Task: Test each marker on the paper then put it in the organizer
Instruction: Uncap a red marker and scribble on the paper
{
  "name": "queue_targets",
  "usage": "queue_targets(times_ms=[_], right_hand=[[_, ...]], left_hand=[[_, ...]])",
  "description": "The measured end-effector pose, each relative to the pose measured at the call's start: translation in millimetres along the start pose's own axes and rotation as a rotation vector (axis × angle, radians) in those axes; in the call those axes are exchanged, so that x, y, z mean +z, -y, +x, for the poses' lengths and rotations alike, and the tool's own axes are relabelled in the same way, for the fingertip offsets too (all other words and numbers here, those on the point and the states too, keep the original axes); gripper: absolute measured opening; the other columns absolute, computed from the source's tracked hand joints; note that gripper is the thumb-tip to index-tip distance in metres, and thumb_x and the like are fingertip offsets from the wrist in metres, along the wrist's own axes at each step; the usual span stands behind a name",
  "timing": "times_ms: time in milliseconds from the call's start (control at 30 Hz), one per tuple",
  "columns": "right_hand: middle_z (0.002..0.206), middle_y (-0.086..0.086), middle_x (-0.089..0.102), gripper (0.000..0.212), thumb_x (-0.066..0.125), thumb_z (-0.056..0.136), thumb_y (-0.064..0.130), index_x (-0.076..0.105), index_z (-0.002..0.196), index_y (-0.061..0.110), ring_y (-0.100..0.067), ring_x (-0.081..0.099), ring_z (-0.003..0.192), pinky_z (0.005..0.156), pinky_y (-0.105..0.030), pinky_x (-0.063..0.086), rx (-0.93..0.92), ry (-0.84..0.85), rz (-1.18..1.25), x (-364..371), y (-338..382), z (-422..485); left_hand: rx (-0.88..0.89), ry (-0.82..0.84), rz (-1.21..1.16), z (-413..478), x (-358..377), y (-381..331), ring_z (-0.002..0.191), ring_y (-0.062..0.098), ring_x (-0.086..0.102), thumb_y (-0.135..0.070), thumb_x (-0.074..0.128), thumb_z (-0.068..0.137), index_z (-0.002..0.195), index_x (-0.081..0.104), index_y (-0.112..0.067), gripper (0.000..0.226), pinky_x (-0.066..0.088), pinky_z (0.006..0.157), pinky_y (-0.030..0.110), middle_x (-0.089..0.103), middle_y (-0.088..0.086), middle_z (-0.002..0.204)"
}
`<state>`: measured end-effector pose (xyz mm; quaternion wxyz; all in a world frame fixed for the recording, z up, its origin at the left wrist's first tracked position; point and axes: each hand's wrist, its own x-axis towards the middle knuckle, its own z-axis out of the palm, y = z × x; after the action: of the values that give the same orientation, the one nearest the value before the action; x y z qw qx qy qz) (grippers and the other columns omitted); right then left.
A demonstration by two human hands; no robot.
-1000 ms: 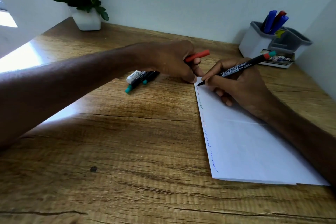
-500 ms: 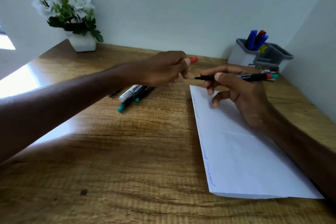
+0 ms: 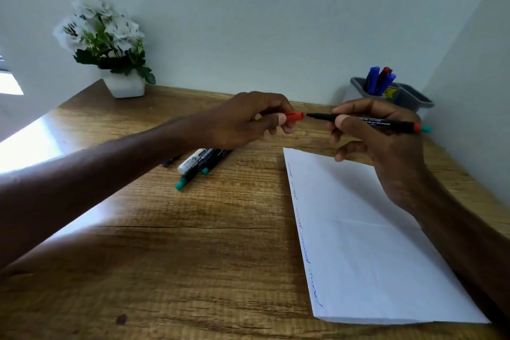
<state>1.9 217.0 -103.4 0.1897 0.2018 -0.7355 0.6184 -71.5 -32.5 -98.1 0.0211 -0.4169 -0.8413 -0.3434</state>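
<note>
My right hand holds a thin black marker level above the desk, its bare tip pointing left. My left hand pinches the red cap, whose open end almost touches that tip. The white paper lies below my right hand, with short coloured scribbles down its left edge. Several loose markers lie on the desk under my left wrist. The grey organizer stands at the back right with blue and red markers upright in it.
A white pot of white flowers stands at the back left corner. Walls close the desk at the back and on the right. Bare wooden desk spreads in front of the paper's left side.
My right hand lifted the marker off the paper and turned it level. My left hand brought the red cap up to the marker's tip. The view tilted up.
</note>
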Motion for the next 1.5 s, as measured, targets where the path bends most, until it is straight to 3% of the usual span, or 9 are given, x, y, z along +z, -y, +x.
queue_targets(times_ms=[233,500,700,867,1000,1167,1333,1500], right_hand=[[0.087,-0.005,0.076,0.024,0.069,0.086,0.015,0.071,0.106,0.002,-0.024,0.072,0.072,0.055,-0.036,0.062,0.024,0.010,-0.019,-1.5,-2.5,0.2],[0.085,-0.007,0.075,0.014,0.067,0.091,0.004,0.070,0.105,0.002,-0.025,0.070,0.070,0.053,-0.036,0.061,0.003,0.013,-0.014,-3.3,-1.9,0.5],[0.089,-0.013,0.077,0.030,0.070,0.084,0.017,0.066,0.108,0.000,-0.027,0.074,0.072,0.055,-0.037,0.062,0.015,0.045,-0.028,0.9,-1.4,-0.5],[0.087,-0.013,0.078,0.026,0.072,0.085,0.014,0.065,0.103,-0.003,-0.030,0.076,0.073,0.052,-0.035,0.061,0.006,0.075,-0.014,1.5,-1.3,0.1],[0.075,-0.008,0.072,0.026,0.074,0.082,0.020,0.070,0.098,0.000,-0.023,0.068,0.062,0.046,-0.032,0.057,-0.021,0.061,-0.035,1.4,-1.9,0.5],[0.069,-0.005,0.068,0.020,0.074,0.083,0.014,0.070,0.095,-0.002,-0.022,0.062,0.059,0.045,-0.031,0.054,0.013,0.100,0.024,-4.3,-1.9,2.0],[0.078,-0.013,0.070,0.018,0.077,0.079,0.015,0.071,0.091,0.003,-0.026,0.062,0.061,0.049,-0.030,0.055,0.009,0.126,0.008,-5.6,-1.7,1.4],[0.081,-0.015,0.071,0.020,0.078,0.078,0.015,0.073,0.093,0.003,-0.029,0.066,0.066,0.049,-0.032,0.057,-0.020,0.137,-0.017,-5.7,-0.1,3.6]], left_hand=[[0.013,-0.009,0.018,0.2,1.0,-5.6,0.091,0.007,0.067,-0.020,0.049,0.108,0.118,0.066,-0.019,0.020,0.058,0.075,0.033,0.071,-0.013,0.107],[-0.025,-0.012,0.034,-1.6,0.4,-2.7,0.092,0.001,0.066,-0.021,0.049,0.108,0.119,0.065,-0.022,0.019,0.054,0.072,0.017,0.070,-0.020,0.102],[0.029,0.006,0.044,-2.5,3.0,-11.2,0.095,0.012,0.068,-0.020,0.051,0.108,0.120,0.066,-0.018,0.020,0.057,0.080,0.034,0.072,-0.011,0.107],[0.057,-0.013,-0.031,-3.3,3.9,-19.5,0.088,0.016,0.067,-0.026,0.055,0.106,0.121,0.069,-0.018,0.022,0.059,0.072,0.036,0.073,-0.006,0.100],[0.055,-0.029,-0.140,-1.9,8.2,-23.5,0.069,0.010,0.064,-0.023,0.059,0.104,0.116,0.074,-0.011,0.023,0.053,0.058,0.025,0.074,-0.003,0.090],[-0.007,-0.014,-0.394,-2.8,15.3,-25.8,0.059,0.005,0.053,-0.014,0.058,0.103,0.110,0.075,0.001,0.023,0.047,0.053,0.019,0.067,0.001,0.075],[-0.057,0.036,-0.449,-3.3,16.9,-26.9,0.056,0.002,0.051,-0.016,0.058,0.104,0.109,0.077,-0.004,0.023,0.044,0.052,0.016,0.065,-0.002,0.071],[-0.089,0.037,-0.438,-3.3,14.0,-25.1,0.060,0.011,0.052,-0.019,0.061,0.102,0.112,0.077,-0.006,0.023,0.046,0.053,0.018,0.072,-0.001,0.078]])
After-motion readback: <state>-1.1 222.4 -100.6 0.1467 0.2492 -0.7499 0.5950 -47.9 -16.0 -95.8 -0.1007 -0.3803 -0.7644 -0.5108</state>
